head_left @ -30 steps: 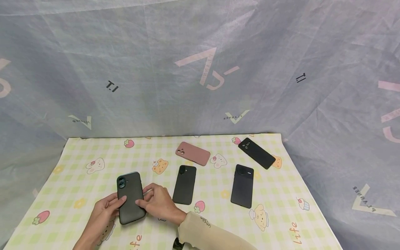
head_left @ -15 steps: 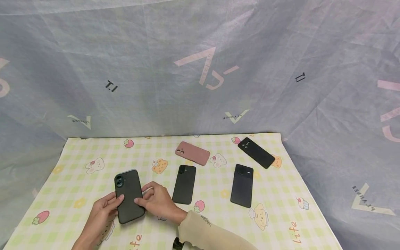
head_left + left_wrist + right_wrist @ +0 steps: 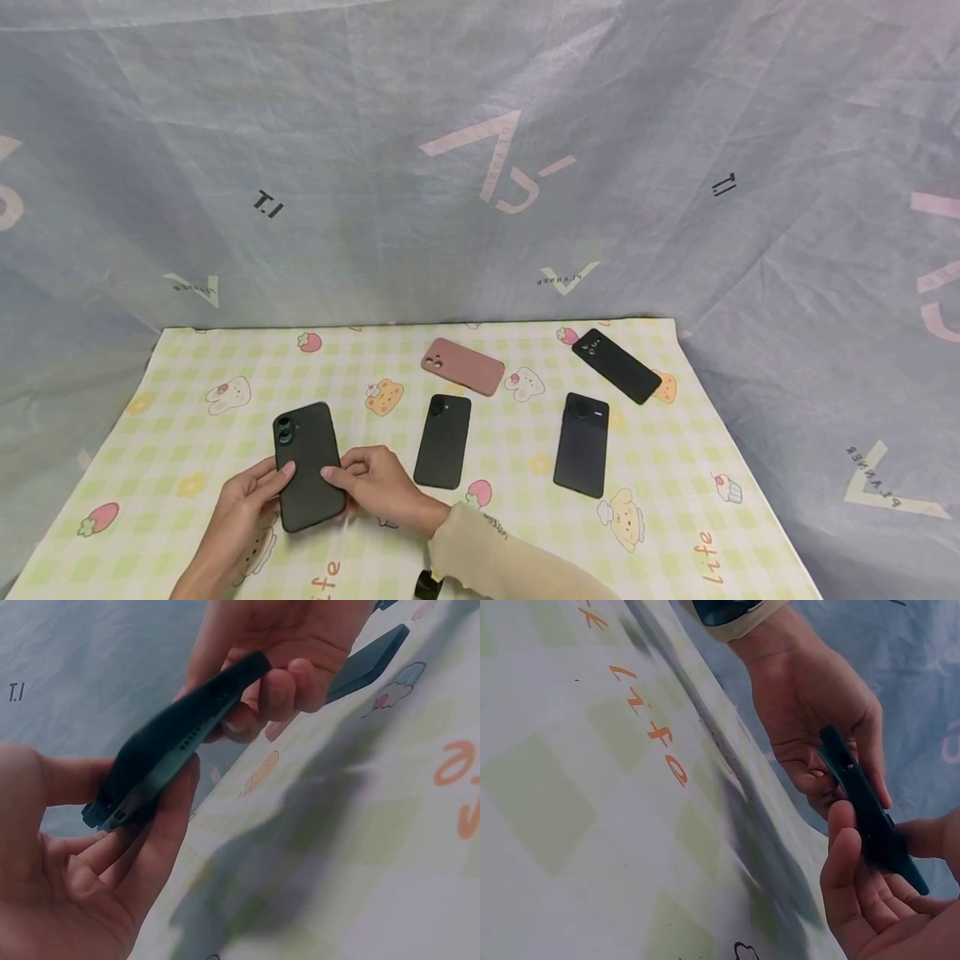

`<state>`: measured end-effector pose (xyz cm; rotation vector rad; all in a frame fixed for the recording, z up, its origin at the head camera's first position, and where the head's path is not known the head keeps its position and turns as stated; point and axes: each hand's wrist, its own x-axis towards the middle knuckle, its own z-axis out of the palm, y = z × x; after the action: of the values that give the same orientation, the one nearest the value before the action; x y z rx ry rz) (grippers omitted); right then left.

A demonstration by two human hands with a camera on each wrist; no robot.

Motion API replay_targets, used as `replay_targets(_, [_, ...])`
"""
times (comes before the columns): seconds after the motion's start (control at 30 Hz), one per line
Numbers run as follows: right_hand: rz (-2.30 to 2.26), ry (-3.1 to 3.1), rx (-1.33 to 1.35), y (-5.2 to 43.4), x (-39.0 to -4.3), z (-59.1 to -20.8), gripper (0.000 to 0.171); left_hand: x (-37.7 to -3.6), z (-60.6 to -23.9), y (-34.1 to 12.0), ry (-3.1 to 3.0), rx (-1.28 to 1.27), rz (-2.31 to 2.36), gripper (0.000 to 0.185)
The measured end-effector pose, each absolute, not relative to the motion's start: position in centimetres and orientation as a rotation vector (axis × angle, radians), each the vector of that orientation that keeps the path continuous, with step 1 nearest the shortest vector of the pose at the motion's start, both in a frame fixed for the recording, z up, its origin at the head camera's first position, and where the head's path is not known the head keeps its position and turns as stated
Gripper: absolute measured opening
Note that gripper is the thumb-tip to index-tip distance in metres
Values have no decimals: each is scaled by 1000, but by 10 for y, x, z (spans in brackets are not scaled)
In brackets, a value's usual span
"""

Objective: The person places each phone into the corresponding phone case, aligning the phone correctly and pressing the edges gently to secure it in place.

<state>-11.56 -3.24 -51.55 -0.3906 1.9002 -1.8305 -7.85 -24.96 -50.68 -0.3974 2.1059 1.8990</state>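
Both hands hold a phone in a dark matte case, its back with two round camera lenses turned up. My left hand grips its left edge, thumb on the back and fingers beneath. On the opposite edge my right hand pinches it, thumb also on the back. In the left wrist view the phone is seen from its end, tilted above the table, the case standing slightly off the teal frame with its row of small holes. The right wrist view shows the phone edge-on between both hands.
Right of the hands lies a black phone, with a pink phone case behind it. Farther right are a dark phone and a black phone case. A checked cloth covers the table; a grey curtain hangs behind.
Both hands keep their hold on the phone. It has shifted slightly up and left in the head view and tilted a little. The other phones and cases have not moved.
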Motion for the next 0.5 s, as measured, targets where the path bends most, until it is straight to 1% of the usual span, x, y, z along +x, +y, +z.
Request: replay_targets(0.5, [-1847,1905,-374,-33,-115,-514,19,-79,-509,-248,2149,-402,1862,71])
